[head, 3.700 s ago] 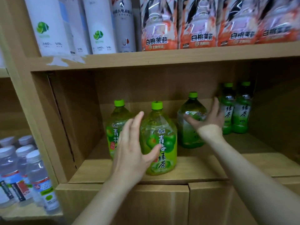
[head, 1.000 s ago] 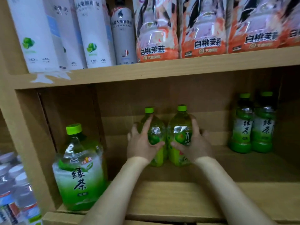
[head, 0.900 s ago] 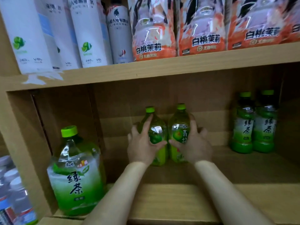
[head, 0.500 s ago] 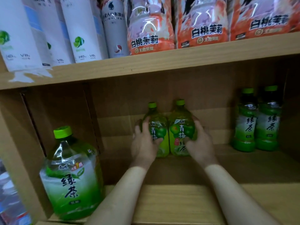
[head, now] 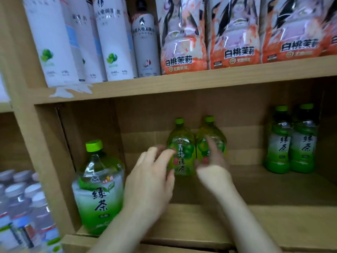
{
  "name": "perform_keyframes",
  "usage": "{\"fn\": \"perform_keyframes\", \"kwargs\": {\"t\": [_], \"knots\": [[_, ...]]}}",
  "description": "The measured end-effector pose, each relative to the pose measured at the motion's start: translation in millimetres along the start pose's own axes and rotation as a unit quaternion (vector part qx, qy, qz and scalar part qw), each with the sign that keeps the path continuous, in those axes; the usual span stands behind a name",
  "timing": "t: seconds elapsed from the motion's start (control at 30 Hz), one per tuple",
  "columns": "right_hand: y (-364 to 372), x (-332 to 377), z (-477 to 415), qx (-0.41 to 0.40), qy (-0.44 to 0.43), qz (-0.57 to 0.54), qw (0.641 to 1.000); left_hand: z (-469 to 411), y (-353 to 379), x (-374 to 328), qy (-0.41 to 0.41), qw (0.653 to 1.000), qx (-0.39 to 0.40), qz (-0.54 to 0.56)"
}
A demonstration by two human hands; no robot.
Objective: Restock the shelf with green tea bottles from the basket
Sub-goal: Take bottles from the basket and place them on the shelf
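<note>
Two plum green tea bottles are standing upright and touching each other at the back of the shelf compartment [head: 273, 221]: the left bottle [head: 180, 143] is showing its label, and the right bottle [head: 214, 129] is partly hidden behind a hand. The left hand [head: 151, 181] is hovering by the left bottle with its fingers loosely spread and gripping nothing, its fingertips close to the bottle's left side. The right hand [head: 212, 161] is reaching in front of the right bottle's label with its fingers nearly straight, also holding nothing. Both hands are blurring, so I cannot tell whether either is touching a bottle. A large green tea bottle [head: 98, 189] is sitting at the front left corner of the same compartment. A pair of small green tea bottles [head: 290, 141] is standing against the right wall, well apart from the hands. White bottles [head: 116, 42] and orange-labelled bottles [head: 235, 33] are lining the shelf above. Clear water bottles [head: 21, 207] are crowding the neighbouring compartment at lower left.
</note>
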State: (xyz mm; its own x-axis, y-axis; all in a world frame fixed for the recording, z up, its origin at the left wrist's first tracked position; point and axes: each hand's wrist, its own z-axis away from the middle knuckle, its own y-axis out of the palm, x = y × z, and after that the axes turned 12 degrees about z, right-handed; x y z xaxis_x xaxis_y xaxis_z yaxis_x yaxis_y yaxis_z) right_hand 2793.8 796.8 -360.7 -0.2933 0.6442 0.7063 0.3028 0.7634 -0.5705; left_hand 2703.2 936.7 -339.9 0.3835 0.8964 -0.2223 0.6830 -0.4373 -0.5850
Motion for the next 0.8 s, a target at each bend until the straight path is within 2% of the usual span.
{"fn": "perform_keyframes", "kwargs": {"t": [0.03,0.1,0.17,0.23,0.3,0.37,0.5,0.63,0.8], "knots": [[3.0,11.4,12.9,0.05,-0.02,-0.064,0.996,10.3,-19.1,2.8,0.029,0.999,-0.016,-0.026],[11.7,32.8,39.9,0.203,-0.04,-0.17,0.963,25.4,-49.9,18.9,0.023,0.997,-0.02,-0.075],[25.6,48.0,58.7,0.284,-0.077,-0.168,0.941,36.4,-74.6,39.9,-0.031,0.994,-0.029,-0.098],[43.0,62.5,68.8,0.29,-0.105,-0.141,0.941,46.6,-89.3,61.1,-0.086,0.99,-0.03,-0.105],[58.1,76.8,76.7,0.287,-0.115,-0.143,0.94,57.0,-92.8,79.3,-0.105,0.986,0.007,-0.125],[68.0,87.5,83.1,0.263,-0.12,-0.146,0.946,66.3,-88.5,93.7,-0.105,0.985,0.025,-0.135],[73.8,94.3,84.2,0.213,-0.081,-0.115,0.967,70.0,-72.9,103.8,-0.086,0.989,-0.014,-0.121],[77.7,90.7,79.6,0.157,-0.054,-0.062,0.984,58.8,-50.0,109.0,-0.085,0.992,-0.009,-0.091],[77.8,90.7,64.5,0.165,-0.037,0.006,0.986,38.1,-24.9,112.4,-0.103,0.994,0.001,-0.023]]}}
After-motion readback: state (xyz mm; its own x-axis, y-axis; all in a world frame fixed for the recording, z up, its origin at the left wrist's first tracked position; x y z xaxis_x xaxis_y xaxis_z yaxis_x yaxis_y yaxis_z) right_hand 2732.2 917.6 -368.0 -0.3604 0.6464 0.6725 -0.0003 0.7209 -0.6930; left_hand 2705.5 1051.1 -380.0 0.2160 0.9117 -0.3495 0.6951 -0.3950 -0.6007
